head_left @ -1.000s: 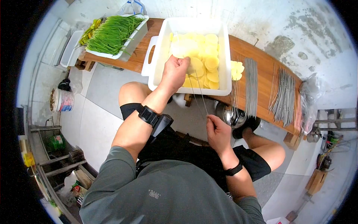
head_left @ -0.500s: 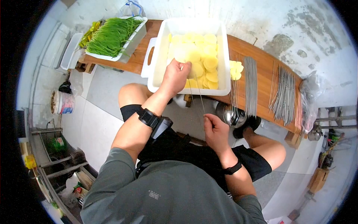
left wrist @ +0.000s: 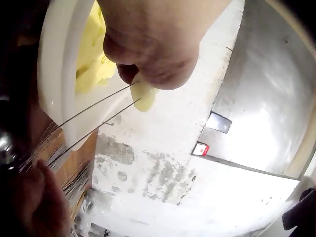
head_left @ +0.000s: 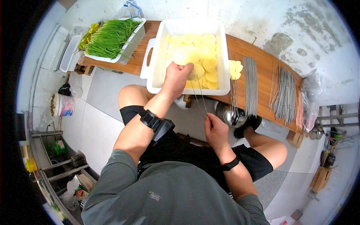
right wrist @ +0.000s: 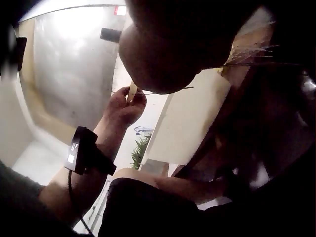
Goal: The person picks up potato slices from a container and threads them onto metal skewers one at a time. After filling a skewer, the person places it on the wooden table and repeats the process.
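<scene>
My left hand (head_left: pixel 175 79) pinches a thin round potato slice (head_left: pixel 195 71) over the near part of a white tub (head_left: pixel 150 83). Two thin metal skewers (head_left: pixel 203 98) run side by side from the slice down to my right hand (head_left: pixel 216 131), which grips their lower ends in front of my lap. In the left wrist view both skewer tips meet the slice (left wrist: pixel 143 97), just below the left fingers. More potato slices (head_left: pixel 208 62) lie piled in the tub. The right wrist view shows the slice (right wrist: pixel 132 92) edge-on between left thumb and fingers.
Right of the tub, skewers with potato slices (head_left: pixel 235 69) lie on the wooden bench (head_left: pixel 264 90), near bundles of grey skewers (head_left: pixel 250 86). A tray of green chives (head_left: pixel 112 39) stands at the left. Below the bench is a shiny metal pot (head_left: pixel 233 115).
My left hand has come slightly back toward my body with the slice. My right hand has shifted a little left, still gripping the skewers.
</scene>
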Tool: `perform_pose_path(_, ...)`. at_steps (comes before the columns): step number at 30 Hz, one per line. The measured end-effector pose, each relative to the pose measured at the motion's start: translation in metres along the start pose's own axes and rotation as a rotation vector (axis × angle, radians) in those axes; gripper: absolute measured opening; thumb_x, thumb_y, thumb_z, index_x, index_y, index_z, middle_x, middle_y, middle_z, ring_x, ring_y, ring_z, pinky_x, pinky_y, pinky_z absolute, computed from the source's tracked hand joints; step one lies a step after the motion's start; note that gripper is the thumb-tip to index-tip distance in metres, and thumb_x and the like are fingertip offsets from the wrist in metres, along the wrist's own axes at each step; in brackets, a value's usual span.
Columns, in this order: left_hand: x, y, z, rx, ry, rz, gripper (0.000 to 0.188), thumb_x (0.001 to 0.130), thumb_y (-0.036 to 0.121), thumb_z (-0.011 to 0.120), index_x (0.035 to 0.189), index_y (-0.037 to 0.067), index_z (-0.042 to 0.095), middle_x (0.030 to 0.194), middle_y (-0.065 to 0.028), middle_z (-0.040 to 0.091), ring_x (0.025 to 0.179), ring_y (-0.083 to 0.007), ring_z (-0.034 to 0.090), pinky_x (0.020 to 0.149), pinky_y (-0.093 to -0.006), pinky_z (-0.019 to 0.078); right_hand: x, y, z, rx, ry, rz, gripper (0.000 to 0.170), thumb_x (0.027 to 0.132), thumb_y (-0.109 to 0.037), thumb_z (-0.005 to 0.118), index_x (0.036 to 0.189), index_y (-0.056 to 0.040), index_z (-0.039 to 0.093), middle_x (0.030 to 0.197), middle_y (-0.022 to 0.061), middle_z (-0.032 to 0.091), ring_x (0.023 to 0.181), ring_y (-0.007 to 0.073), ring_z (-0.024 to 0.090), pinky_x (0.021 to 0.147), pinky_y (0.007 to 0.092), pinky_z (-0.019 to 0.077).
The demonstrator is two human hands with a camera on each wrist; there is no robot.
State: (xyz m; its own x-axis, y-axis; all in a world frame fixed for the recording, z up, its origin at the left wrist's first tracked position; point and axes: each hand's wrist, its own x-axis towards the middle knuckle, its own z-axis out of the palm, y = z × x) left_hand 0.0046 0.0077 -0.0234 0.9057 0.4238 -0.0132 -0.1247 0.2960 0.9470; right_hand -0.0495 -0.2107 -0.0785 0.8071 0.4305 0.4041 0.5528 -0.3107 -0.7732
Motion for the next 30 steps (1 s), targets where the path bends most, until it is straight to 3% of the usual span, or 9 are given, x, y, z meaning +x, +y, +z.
perform_pose_path(2, -0.001, 0.0, 0.003, -0.066, 0.041, 0.0, 0.022, 0.092, 0.003, 0.051, 0.113, -0.003, 0.059, 0.1, -0.0046, 0.067, 0.087, -0.0094, 0.062, 0.078, -0.025, 0.049, 0.001, 0.001, 0.001, -0.015, 0.022, -0.043, 0.014, 0.085, -0.002, 0.065, 0.099, 0.0016, 0.064, 0.078, 0.0195, 0.064, 0.065, 0.0306, 0.065, 0.059, 0.0315, 0.0509)
perform_pose_path(3, -0.001, 0.0, 0.003, -0.067, 0.042, 0.0, 0.022, 0.092, 0.003, 0.051, 0.113, -0.003, 0.059, 0.1, -0.0046, 0.067, 0.087, -0.0094, 0.062, 0.078, -0.025, 0.049, 0.001, 0.002, 0.001, -0.02, 0.029, -0.055, 0.014, 0.085, -0.002, 0.065, 0.098, 0.0016, 0.064, 0.077, 0.0192, 0.064, 0.065, 0.0305, 0.065, 0.058, 0.0315, 0.0507)
perform_pose_path(8, -0.001, 0.001, 0.005, -0.115, 0.056, -0.018, 0.022, 0.092, 0.002, 0.051, 0.112, -0.003, 0.059, 0.101, -0.0056, 0.066, 0.087, -0.0115, 0.063, 0.078, -0.0261, 0.0499, 0.001, -0.002, 0.003, -0.013, 0.037, -0.04, 0.016, 0.08, -0.003, 0.067, 0.096, -0.0033, 0.065, 0.077, 0.0152, 0.065, 0.064, 0.0308, 0.065, 0.056, 0.0361, 0.0516)
perform_pose_path(10, 0.0, 0.0, 0.002, -0.103, 0.051, -0.032, 0.023, 0.092, 0.002, 0.05, 0.112, -0.003, 0.059, 0.101, -0.006, 0.066, 0.088, -0.0118, 0.063, 0.079, -0.0264, 0.05, 0.002, -0.006, 0.002, 0.03, 0.024, -0.017, 0.014, 0.085, -0.003, 0.064, 0.098, 0.0015, 0.064, 0.074, 0.0179, 0.063, 0.063, 0.0279, 0.065, 0.058, 0.0307, 0.0502)
perform_pose_path(20, -0.009, -0.001, 0.003, -0.087, -0.015, -0.168, 0.028, 0.09, 0.0, 0.051, 0.118, -0.002, 0.057, 0.11, -0.0083, 0.066, 0.097, -0.0143, 0.063, 0.085, -0.0278, 0.0494, 0.009, -0.019, -0.002, 0.088, -0.024, 0.094, 0.014, 0.088, -0.006, 0.063, 0.099, 0.0007, 0.065, 0.073, 0.0168, 0.063, 0.063, 0.0233, 0.064, 0.06, 0.0285, 0.0491)
perform_pose_path(23, -0.009, 0.001, 0.011, -0.105, 0.004, -0.089, 0.032, 0.091, -0.001, 0.05, 0.122, -0.001, 0.054, 0.115, -0.0092, 0.064, 0.1, -0.0153, 0.062, 0.087, -0.0285, 0.0492, 0.012, -0.019, -0.005, 0.093, 0.002, 0.104, 0.014, 0.088, -0.008, 0.063, 0.098, 0.0011, 0.065, 0.073, 0.0169, 0.063, 0.062, 0.0221, 0.063, 0.06, 0.0284, 0.0488)
perform_pose_path(25, -0.009, -0.002, 0.012, -0.101, -0.003, -0.072, 0.032, 0.091, -0.001, 0.05, 0.123, -0.001, 0.053, 0.116, -0.0095, 0.063, 0.102, -0.0156, 0.062, 0.088, -0.0288, 0.0491, 0.012, -0.019, -0.008, 0.119, -0.02, 0.138, 0.013, 0.085, -0.006, 0.064, 0.098, -0.0016, 0.066, 0.08, 0.0184, 0.066, 0.07, 0.0313, 0.068, 0.061, 0.0345, 0.0526)
perform_pose_path(26, -0.009, -0.003, 0.012, -0.095, -0.008, -0.053, 0.033, 0.091, -0.001, 0.049, 0.124, 0.0, 0.052, 0.118, -0.0099, 0.062, 0.104, -0.0159, 0.061, 0.089, -0.0291, 0.0491, 0.013, -0.018, -0.01, 0.119, -0.019, 0.137, 0.013, 0.085, -0.006, 0.064, 0.098, -0.0016, 0.066, 0.08, 0.0184, 0.066, 0.07, 0.0313, 0.068, 0.061, 0.0345, 0.0526)
perform_pose_path(30, -0.009, -0.002, 0.012, -0.127, -0.041, -0.056, 0.032, 0.092, -0.001, 0.048, 0.124, 0.0, 0.053, 0.119, -0.0097, 0.061, 0.105, -0.0161, 0.06, 0.09, -0.0296, 0.0489, 0.015, -0.022, -0.017, 0.188, -0.086, 0.254, 0.013, 0.087, -0.007, 0.063, 0.098, 0.0001, 0.066, 0.075, 0.0162, 0.065, 0.063, 0.022, 0.064, 0.06, 0.0292, 0.0497)
